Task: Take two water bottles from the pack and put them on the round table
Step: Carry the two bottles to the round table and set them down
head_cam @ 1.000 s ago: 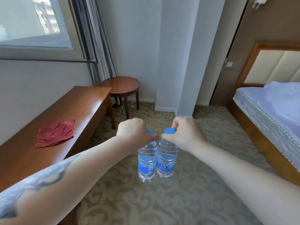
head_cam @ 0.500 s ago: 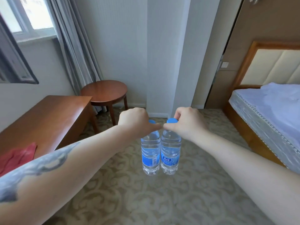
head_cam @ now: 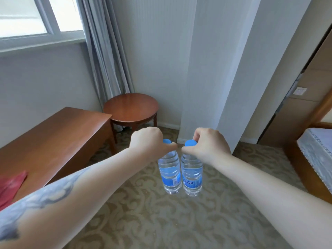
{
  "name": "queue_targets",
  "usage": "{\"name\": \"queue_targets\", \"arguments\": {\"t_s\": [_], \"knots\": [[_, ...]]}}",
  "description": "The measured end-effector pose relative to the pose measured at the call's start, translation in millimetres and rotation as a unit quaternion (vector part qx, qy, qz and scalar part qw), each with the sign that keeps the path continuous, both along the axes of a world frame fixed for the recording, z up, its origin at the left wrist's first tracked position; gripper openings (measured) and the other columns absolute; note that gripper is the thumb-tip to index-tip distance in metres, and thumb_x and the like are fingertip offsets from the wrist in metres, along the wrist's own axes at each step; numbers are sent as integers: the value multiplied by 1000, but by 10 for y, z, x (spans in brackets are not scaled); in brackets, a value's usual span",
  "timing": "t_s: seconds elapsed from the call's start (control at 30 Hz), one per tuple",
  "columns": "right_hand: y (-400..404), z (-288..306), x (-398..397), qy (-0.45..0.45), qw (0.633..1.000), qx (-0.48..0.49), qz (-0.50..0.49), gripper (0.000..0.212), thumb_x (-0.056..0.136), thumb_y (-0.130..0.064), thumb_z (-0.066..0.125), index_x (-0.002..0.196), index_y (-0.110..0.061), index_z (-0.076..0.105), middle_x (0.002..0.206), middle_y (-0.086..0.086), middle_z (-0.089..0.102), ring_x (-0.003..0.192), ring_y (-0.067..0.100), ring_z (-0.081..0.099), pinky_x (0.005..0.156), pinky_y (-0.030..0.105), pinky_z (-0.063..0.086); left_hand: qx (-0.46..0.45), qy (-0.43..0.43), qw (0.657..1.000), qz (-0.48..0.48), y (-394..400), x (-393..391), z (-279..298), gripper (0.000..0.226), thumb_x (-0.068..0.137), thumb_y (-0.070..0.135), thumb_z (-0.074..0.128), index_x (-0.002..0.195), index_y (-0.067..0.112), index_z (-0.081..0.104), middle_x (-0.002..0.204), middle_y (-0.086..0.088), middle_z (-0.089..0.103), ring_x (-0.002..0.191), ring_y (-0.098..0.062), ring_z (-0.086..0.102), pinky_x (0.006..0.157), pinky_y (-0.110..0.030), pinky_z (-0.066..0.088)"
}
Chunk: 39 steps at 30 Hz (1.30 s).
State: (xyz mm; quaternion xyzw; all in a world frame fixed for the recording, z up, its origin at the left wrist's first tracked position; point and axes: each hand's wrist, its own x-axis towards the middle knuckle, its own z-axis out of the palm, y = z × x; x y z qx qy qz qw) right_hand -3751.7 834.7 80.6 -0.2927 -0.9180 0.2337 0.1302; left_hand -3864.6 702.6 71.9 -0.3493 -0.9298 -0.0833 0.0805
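A person's left hand (head_cam: 149,141) and right hand (head_cam: 209,143) each pinch a full water bottle (head_cam: 169,174) (head_cam: 191,175) by its blue-capped neck, hanging side by side above the carpet, the round table (head_cam: 131,107) ahead. Likely heavy, smooth-walled; necks grip best.

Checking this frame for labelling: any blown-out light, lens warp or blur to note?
Head view: the window is blown out white; the wide lens bends the pillar and door frame at the edges; the round table shows soft glare; bottle labels are too soft to read.
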Motion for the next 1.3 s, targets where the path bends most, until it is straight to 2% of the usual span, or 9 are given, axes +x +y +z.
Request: {"name": "queue_targets", "arguments": {"t_s": [0.1, 0.23, 0.5, 0.63, 0.77, 0.93, 1.0, 1.13, 1.3], "knots": [[329, -104, -552, 3, 1000, -12, 11, 35, 54, -45, 74, 61, -22, 48, 63, -7, 56, 63, 16, 54, 47, 26, 34, -15, -5, 1000, 0, 330, -508, -105, 56, 58, 70, 43, 42, 17, 36, 46, 7, 39, 40, -12, 37, 41, -23, 23], [659, -146, -1208, -2, 1000, -24, 16, 35, 55, -44, 75, 61, -22, 48, 63, -5, 56, 66, 19, 56, 48, 26, 35, -34, -4, 999, -12, 681, -1138, -164, 59, 64, 70, 52, 42, 18, 33, 43, 7, 34, 38, -11, 32, 40, -23, 23], [1343, -141, -2534, 20, 999, -22, 24, 33, 53, -40, 75, 60, -21, 48, 59, -6, 56, 58, 15, 52, 46, 26, 34, -32, 8, 999, 7, 1318, -2461, -138, 56, 66, 66, 52, 46, 17, 35, 49, 6, 38, 41, -12, 34, 43, -23, 22], [1737, -143, -3198, 13, 999, -18, 43, 35, 54, -41, 76, 59, -22, 47, 60, -8, 53, 56, 11, 48, 45, 25, 30, -22, -3, 999, 37, 1620, -3087, -136, 54, 66, 65, 51, 47, 17, 37, 50, 5, 40, 42, -13, 36, 42, -23, 23], [2086, -209, -3881, -1, 996, -16, 85, 35, 53, -43, 76, 59, -21, 49, 61, -7, 54, 58, 14, 51, 44, 25, 29, -16, -3, 998, 67, 1945, -3640, -153, 53, 64, 64, 53, 43, 18, 37, 45, 6, 34, 39, -12, 33, 41, -22, 22], [2607, -273, -4670, -19, 991, -8, 135, 34, 55, -44, 75, 61, -21, 50, 63, -7, 57, 66, 19, 57, 50, 27, 37, -40, -8, 993, 109, 2376, -4376, -220, 53, 64, 66, 52, 45, 18, 40, 47, 6, 37, 41, -12, 35, 40, -23, 24], [2785, -279, -5009, -18, 987, -3, 159, 34, 55, -44, 75, 62, -20, 51, 63, -7, 57, 64, 17, 56, 48, 27, 37, -33, -5, 990, 138, 2498, -4662, -235, 52, 63, 67, 50, 45, 19, 41, 46, 7, 38, 40, -11, 34, 39, -23, 24], [2989, -272, -5698, -10, 982, 4, 191, 34, 52, -44, 75, 61, -21, 51, 60, -9, 56, 55, 10, 50, 43, 24, 29, -16, -5, 982, 187, 2651, -5152, -309, 54, 62, 67, 47, 44, 17, 40, 45, 6, 39, 39, -12, 36, 40, -22, 23], [3128, -439, -6569, -23, 973, -3, 229, 34, 51, -43, 75, 61, -22, 50, 64, -6, 61, 60, 15, 56, 45, 24, 32, -18, -32, 973, 226, 2764, -5930, -456, 53, 64, 67, 47, 45, 18, 38, 44, 6, 38, 38, -12, 36, 40, -21, 25]]}}
